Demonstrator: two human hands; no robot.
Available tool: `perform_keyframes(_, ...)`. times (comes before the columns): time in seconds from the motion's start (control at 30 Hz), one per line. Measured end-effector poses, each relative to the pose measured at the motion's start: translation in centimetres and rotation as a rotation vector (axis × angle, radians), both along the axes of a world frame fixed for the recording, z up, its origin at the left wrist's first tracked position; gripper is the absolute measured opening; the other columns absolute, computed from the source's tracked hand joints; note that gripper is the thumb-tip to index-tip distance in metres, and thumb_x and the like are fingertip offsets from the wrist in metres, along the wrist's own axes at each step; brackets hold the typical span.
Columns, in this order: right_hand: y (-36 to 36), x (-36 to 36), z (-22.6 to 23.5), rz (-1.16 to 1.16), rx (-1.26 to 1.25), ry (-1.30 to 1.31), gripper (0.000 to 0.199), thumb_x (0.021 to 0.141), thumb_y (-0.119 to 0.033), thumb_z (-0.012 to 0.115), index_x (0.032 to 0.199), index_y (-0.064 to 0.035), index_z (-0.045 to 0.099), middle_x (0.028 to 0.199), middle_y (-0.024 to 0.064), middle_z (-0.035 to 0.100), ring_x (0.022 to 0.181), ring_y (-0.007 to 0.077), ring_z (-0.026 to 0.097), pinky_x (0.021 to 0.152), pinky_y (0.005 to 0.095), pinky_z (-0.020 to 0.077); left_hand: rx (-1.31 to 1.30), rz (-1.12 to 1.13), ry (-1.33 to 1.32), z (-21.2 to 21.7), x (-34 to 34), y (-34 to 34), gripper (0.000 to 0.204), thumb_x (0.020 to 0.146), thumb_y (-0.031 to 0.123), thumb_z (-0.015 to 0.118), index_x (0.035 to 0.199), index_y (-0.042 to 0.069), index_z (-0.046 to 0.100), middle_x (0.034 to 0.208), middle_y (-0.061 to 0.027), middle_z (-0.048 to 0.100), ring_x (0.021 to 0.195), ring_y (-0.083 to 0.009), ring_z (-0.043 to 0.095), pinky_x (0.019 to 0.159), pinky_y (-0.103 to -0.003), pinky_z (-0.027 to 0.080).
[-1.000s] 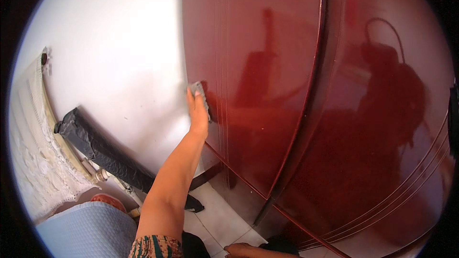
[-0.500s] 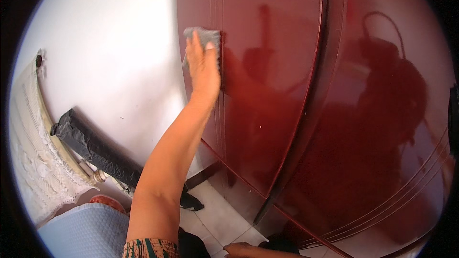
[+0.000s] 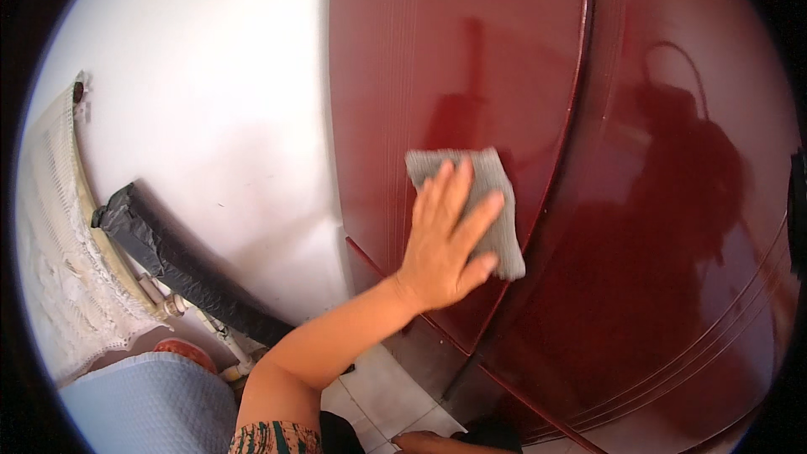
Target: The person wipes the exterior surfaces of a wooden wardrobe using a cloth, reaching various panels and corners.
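My left hand (image 3: pixel 445 231) presses a grey cloth (image 3: pixel 503 231) against the glossy dark red cabinet door (image 3: pixel 370 118). Its fingers are spread over the cloth, which lies spread out under the palm and sticks out past the fingers at the top and right. The cloth's lower right corner reaches the dark vertical gap (image 3: pixel 551 193) between two door panels. Low at the bottom edge, my right hand (image 3: pixel 420 442) shows only in part, away from the door; its fingers are too hidden to read.
A white wall (image 3: pixel 210 76) meets the cabinet on the left. Leaning there is a long black-wrapped roll (image 3: pixel 176 261), beside a white lace cover (image 3: pixel 63 269) and a light blue quilted surface (image 3: pixel 155 403). Pale floor tiles (image 3: pixel 382 387) show below. Reflections cross the right panel.
My left hand has slid the cloth down and to the right, from the door's left edge towards the panel gap. The view has shifted slightly. My right hand stays low.
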State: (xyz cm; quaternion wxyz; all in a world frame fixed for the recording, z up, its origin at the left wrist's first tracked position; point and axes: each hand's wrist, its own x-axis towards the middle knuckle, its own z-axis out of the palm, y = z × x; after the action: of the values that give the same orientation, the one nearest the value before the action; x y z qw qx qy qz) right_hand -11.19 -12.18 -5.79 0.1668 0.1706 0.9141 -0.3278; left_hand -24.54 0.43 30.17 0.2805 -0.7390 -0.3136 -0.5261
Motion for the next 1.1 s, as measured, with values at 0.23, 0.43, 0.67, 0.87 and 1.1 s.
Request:
perform_keyframes(0.23,0.3,-0.5,1.0,0.093,-0.154,-0.142,0.039,0.089,-0.033,0.053,0.110,0.0002,0.054,0.105,0.0226,0.061,0.100,0.0397,0.058,0.084,0.0481,0.0465,-0.139,0.117,-0.535,7.5,-6.8,4.4,0.059,0.097,0.033,0.035,0.148,0.008,0.018,0.154,-0.0200,0.009,0.142,-0.0365,0.007,0.114,-0.047,0.010)
perform_keyframes(0.43,0.1,-0.4,2.1,0.108,-0.107,-0.148,0.040,0.092,-0.034,0.051,0.111,0.0014,0.053,0.107,0.0233,0.060,0.103,0.0402,0.057,0.085,0.0487,0.0460,-0.512,0.037,-0.984,0.6,-9.1,4.4,0.061,0.099,0.042,0.025,0.149,0.011,0.009,0.155,-0.0151,0.001,0.144,-0.0295,-0.001,0.116,-0.043,0.004)
perform_keyframes(0.67,0.5,-0.5,2.6,0.074,-0.084,-0.155,0.042,0.092,-0.035,0.050,0.113,0.0002,0.052,0.108,0.0224,0.060,0.103,0.0390,0.057,0.085,0.0497,0.0460,-0.538,0.099,-0.909,-11.5,-5.8,3.7,0.065,0.099,0.042,0.024,0.149,0.005,0.005,0.154,-0.0198,0.000,0.143,-0.0331,-0.002,0.115,-0.044,0.000)
perform_keyframes(0.87,0.3,-0.4,3.9,0.047,-0.127,-0.210,0.042,0.092,-0.035,0.051,0.115,0.0005,0.051,0.108,0.0221,0.061,0.104,0.0384,0.057,0.086,0.0501,0.0461,-0.377,0.088,-0.409,-13.2,2.9,-2.4,0.068,0.096,0.034,0.037,0.148,0.001,0.007,0.153,-0.0253,-0.003,0.142,-0.0409,-0.001,0.113,-0.051,0.003)
perform_keyframes(1.1,-0.3,-0.1,5.2,0.040,-0.100,-0.195,0.036,0.091,-0.032,0.052,0.109,-0.0004,0.052,0.109,0.0218,0.059,0.102,0.0385,0.058,0.084,0.0511,0.0469,-0.178,-0.004,-0.252,-13.6,2.9,-2.0,0.067,0.093,0.046,0.045,0.144,0.006,0.028,0.150,-0.0301,0.010,0.137,-0.0488,0.011,0.107,-0.059,0.012)
